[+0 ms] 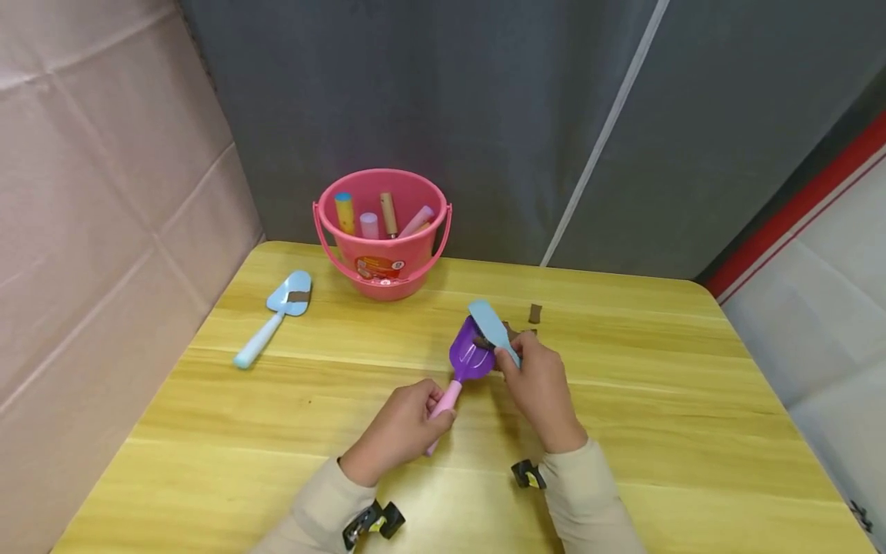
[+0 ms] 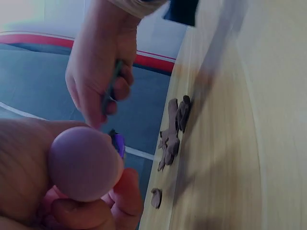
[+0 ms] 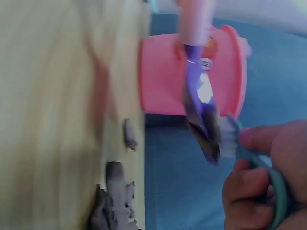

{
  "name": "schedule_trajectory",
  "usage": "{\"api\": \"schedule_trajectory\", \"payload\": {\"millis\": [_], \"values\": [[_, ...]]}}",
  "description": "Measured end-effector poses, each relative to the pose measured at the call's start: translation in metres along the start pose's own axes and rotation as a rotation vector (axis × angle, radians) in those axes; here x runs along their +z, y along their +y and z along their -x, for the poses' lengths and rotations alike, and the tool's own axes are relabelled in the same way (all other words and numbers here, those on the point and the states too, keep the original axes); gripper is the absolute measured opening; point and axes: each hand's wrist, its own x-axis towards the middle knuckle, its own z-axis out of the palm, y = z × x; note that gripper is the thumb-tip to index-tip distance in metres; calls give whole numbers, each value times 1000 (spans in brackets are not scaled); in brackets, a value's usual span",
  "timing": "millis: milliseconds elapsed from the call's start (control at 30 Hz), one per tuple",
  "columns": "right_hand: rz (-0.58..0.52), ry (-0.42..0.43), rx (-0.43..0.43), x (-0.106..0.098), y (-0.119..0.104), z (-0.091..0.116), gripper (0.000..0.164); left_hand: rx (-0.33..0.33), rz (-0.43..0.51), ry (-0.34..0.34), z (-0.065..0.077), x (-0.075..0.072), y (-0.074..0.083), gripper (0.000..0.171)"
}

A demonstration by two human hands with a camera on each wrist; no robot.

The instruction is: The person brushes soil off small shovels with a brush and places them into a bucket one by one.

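Note:
My left hand (image 1: pixel 401 423) grips the pink handle of a purple toy shovel (image 1: pixel 465 362), its scoop raised over the table. Brown scraps lie in that scoop. A small light-blue brush (image 1: pixel 488 323) is held in my right hand (image 1: pixel 544 388), thumb and fingers around its handle. In the right wrist view the pale bristles of the brush (image 3: pixel 228 137) are right at the scoop's edge. More brown pieces (image 2: pixel 172 132) lie on the table below, partly hidden by the right hand in the head view. One separate scrap (image 1: pixel 535 313) sits farther back.
A pink bucket (image 1: pixel 381 265) with several handled tools standing in it is at the back of the wooden table (image 1: pixel 657 400). To the left lies a light-blue trowel (image 1: pixel 284 298) with a brown piece on its blade. A dark curtain (image 1: pixel 443 100) hangs behind.

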Motion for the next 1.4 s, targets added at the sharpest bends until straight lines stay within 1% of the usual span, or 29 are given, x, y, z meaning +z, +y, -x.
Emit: {"api": "schedule_trajectory", "payload": {"millis": [133,200,233,333,400,433,500,567,700,800,900,967,1033,1100,1200,1233,1300,1400], "values": [[-61,33,-5,-16,7,2,18,-23,-3,32,-3,-3,-5,15],[-49,24,-26,-22,10,5,17,-38,-2,53,-4,-5,-8,16],[-30,9,-44,-24,11,6,16,-44,-4,63,-5,-7,-9,16],[29,-74,-111,-24,11,8,15,-54,0,81,-5,-10,-11,16],[62,-116,-155,-20,10,9,16,-52,14,75,-4,-9,-10,16],[74,-124,-171,-18,9,10,16,-47,15,67,-4,-9,-10,15],[84,-110,-177,-12,7,10,18,-29,24,50,-2,-6,-8,14],[87,-70,-166,-7,6,10,19,-9,35,37,0,-4,-5,14],[84,15,-148,4,5,9,21,34,7,44,3,1,-2,13],[84,49,-140,10,5,7,21,38,-20,44,4,3,-1,13],[95,66,-124,13,6,3,21,13,-5,21,3,4,-2,12],[106,70,-116,15,8,0,20,-6,21,12,1,6,-7,12],[93,58,-100,14,11,-1,19,-32,47,6,-1,7,-11,12],[46,38,-74,10,14,-1,18,-56,56,11,-3,7,-16,11],[-28,22,-37,0,17,2,17,-82,40,25,-5,2,-19,12],[-35,12,-33,-4,17,3,17,-83,30,32,-5,0,-20,12],[-21,-21,-54,-10,17,5,16,-82,22,42,-5,-4,-19,13],[52,-111,-115,-11,15,7,16,-74,15,50,-4,-7,-17,13]]}}
